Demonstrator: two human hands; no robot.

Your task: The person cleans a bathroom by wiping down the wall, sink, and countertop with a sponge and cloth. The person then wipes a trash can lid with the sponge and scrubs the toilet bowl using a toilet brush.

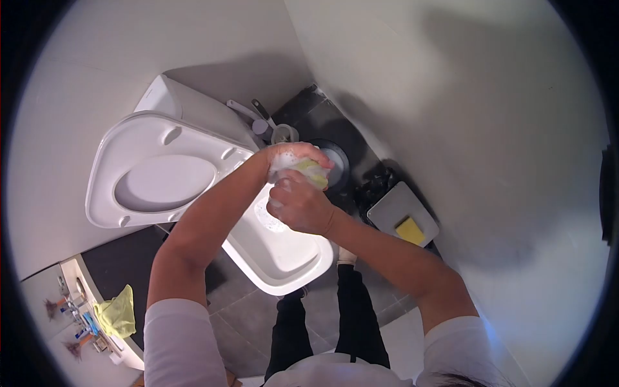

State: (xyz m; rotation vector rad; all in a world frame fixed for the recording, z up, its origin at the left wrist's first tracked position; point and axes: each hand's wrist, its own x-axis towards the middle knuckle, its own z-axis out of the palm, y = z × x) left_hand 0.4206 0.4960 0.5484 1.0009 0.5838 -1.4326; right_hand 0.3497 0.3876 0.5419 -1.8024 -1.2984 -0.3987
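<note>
A bunched yellow-green cloth (314, 173), covered in white foam, is squeezed between my two hands above the white toilet bowl (277, 258). My left hand (298, 155) wraps it from the far side, with suds over the fingers. Closed against its near side is my right hand (298, 203), the fingers curled in. Parts of the cloth are hidden by the hands and foam. Below them, bubbles (271, 219) lie inside the bowl. The toilet seat and lid (103, 174) are raised, leaning back to the left.
Toilet brushes (261, 109) and a small container (284, 133) stand beside the tank. A round basin (336, 164) sits behind my hands. To the right, a yellow sponge (410, 231) rests on a grey bin lid (393, 206). A yellow cloth (117, 312) hangs off a cluttered counter at left.
</note>
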